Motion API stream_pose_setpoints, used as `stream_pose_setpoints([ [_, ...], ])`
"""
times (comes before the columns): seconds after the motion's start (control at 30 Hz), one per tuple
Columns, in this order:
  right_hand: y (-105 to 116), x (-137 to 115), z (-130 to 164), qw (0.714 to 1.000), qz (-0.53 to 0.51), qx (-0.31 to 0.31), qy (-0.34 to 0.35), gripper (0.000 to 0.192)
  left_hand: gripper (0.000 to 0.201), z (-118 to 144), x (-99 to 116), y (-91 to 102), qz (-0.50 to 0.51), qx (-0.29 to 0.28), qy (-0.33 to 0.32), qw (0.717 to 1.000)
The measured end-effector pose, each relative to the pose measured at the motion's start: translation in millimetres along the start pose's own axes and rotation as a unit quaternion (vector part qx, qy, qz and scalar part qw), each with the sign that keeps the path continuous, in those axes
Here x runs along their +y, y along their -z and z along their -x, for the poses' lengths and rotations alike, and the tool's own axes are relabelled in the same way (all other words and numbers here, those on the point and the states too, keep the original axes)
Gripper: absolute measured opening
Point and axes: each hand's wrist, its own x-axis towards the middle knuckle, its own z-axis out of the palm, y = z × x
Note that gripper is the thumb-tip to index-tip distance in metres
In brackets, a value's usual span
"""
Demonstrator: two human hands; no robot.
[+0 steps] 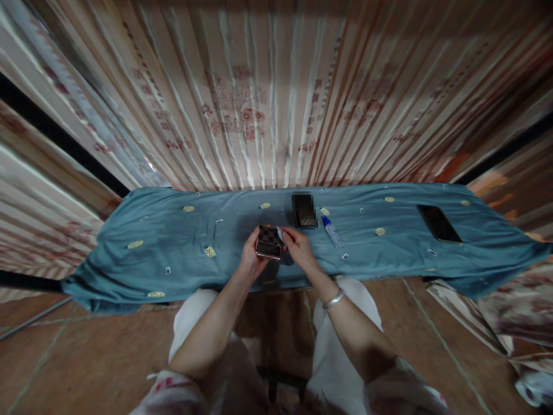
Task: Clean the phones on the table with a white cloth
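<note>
My left hand point(250, 257) grips a phone in a checkered case point(268, 242) above the near edge of a table covered with a teal cloth point(173, 242). My right hand point(298, 248) presses a small white wipe point(280, 233) against the phone's right edge. A silver bracelet point(333, 299) sits on my right wrist. Just beyond the hands lies a second dark phone point(304, 211), and a small bottle with a blue cap point(332, 230) lies to its right.
A third dark phone point(438, 223) lies far right on the cloth. Pleated patterned curtains point(259, 98) hang right behind the table. My knees in white trousers are under the table's front edge, over a brown tiled floor point(86, 357).
</note>
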Motion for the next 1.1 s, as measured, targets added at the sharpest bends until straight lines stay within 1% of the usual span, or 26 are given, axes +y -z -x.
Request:
stream_pose_setpoints([
  [0.17, -7, 0, -1, 0.999, 0.036, 0.021, 0.004, 0.030, 0.023, -8, -2, 0.9, -0.009, 0.013, -0.038, 0.999],
  [0.33, -12, -2, 0, 0.998, 0.059, 0.021, -0.013, 0.029, 0.026, -13, 0, 4.4, -0.006, 0.039, -0.037, 0.999],
  [0.5, -14, -1, 3, 0.997, 0.081, 0.010, 0.004, 0.029, 0.028, -16, 0, 8.7, -0.006, 0.056, -0.017, 0.998],
  [0.6, -15, 1, 3, 0.996, 0.091, -0.001, -0.017, 0.029, 0.028, -14, -5, 8.3, -0.011, 0.070, 0.005, 0.997],
  [0.73, -15, 4, 4, 0.997, 0.073, -0.001, -0.022, 0.026, 0.036, -11, -9, 6.3, -0.018, 0.072, 0.031, 0.997],
  [0.8, -16, 3, 5, 0.998, 0.059, -0.012, -0.020, 0.024, 0.037, -11, -9, 6.5, -0.017, 0.076, 0.021, 0.997],
  [0.9, -15, 1, 5, 0.996, 0.059, -0.048, -0.039, 0.025, 0.035, -13, -8, 8.3, -0.023, 0.081, -0.001, 0.996],
  [1.0, -14, -1, 7, 0.993, 0.061, -0.079, -0.070, 0.025, 0.036, -13, -7, 9.9, -0.036, 0.084, 0.006, 0.996],
  [1.1, -11, -5, 9, 0.991, 0.044, -0.097, -0.084, 0.025, 0.038, -12, -6, 9.7, -0.052, 0.093, 0.016, 0.994],
])
